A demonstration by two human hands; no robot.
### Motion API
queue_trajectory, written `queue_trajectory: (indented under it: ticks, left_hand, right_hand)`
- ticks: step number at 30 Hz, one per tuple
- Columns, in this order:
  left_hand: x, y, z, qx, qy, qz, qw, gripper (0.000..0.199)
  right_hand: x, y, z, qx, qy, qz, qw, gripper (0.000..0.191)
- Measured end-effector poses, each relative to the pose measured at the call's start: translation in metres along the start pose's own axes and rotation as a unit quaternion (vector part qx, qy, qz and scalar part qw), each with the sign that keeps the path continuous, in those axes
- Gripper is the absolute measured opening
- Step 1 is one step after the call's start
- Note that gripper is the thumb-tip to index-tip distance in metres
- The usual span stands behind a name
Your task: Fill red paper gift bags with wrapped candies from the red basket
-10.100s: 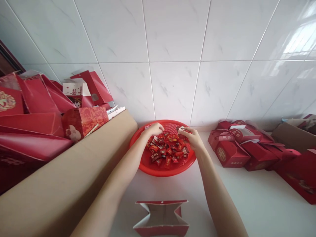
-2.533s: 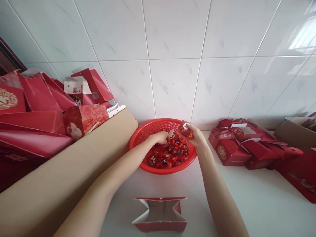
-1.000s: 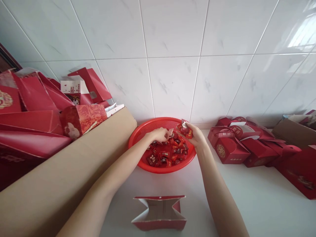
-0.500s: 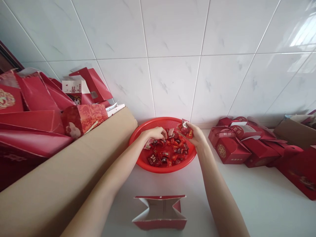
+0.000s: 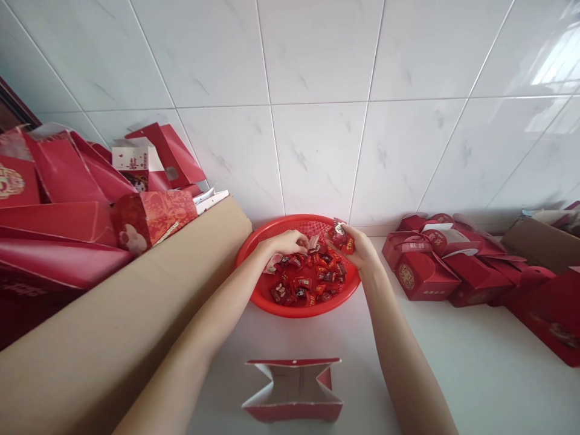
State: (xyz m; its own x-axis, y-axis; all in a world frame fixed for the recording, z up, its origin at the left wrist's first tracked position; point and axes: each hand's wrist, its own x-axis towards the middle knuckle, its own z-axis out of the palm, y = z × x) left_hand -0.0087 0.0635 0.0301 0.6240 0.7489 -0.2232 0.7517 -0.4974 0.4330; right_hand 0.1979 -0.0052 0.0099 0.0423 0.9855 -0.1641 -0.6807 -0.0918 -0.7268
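Note:
A red plastic basket [image 5: 259,299] with a mesh wall holds a scatter of wrapped candies [image 5: 301,284], mostly red with a few pink. My left hand [image 5: 289,243] reaches over its left side, fingers bent and drawn together among the candies. Beside the fingertips lies a pink wrapped candy [image 5: 313,243]; what is between them is hidden. Above the basket's right rim, my right hand [image 5: 361,249] is closed around red wrapped candies [image 5: 341,235], which stick out past the thumb. Nearer to me stands a red paper box [image 5: 293,412] with its top open and pale inside.
On the left a long cardboard box [image 5: 181,266] is filled with red gift bags and boxes [image 5: 86,175]. Several folded red gift boxes [image 5: 428,275] sit on the right of the white table [image 5: 489,368], by another cardboard box [image 5: 539,244]. A tiled wall [image 5: 317,151] rises behind.
My left hand has shifted slightly up and to the right over the candies, its fingers nearer the pink one. The right hand stays in place with its candies.

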Motion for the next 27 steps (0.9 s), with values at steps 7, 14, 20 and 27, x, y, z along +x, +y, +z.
queue_trajectory:
  ticks: [7, 14, 20, 27]
  left_hand:
    - [0.001, -0.003, 0.000, -0.047, 0.020, 0.038, 0.998, 0.025]
    - [0.000, -0.001, -0.002, 0.015, 0.006, 0.021, 1.000, 0.023]
    - [-0.009, 0.007, -0.007, 0.058, -0.006, -0.027, 0.998, 0.036]
    - [-0.024, 0.017, 0.004, 0.082, -0.150, -0.171, 0.970, 0.035]
  right_hand:
    - [-0.007, -0.003, 0.007, -0.008, 0.014, -0.001, 1.000, 0.017]
    - [-0.006, -0.002, 0.005, -0.015, 0.005, -0.001, 1.000, 0.011]
    - [-0.001, 0.000, 0.000, -0.004, -0.017, -0.006, 1.000, 0.007]
    - [-0.003, 0.000, 0.000, -0.014, -0.004, -0.007, 1.000, 0.010]
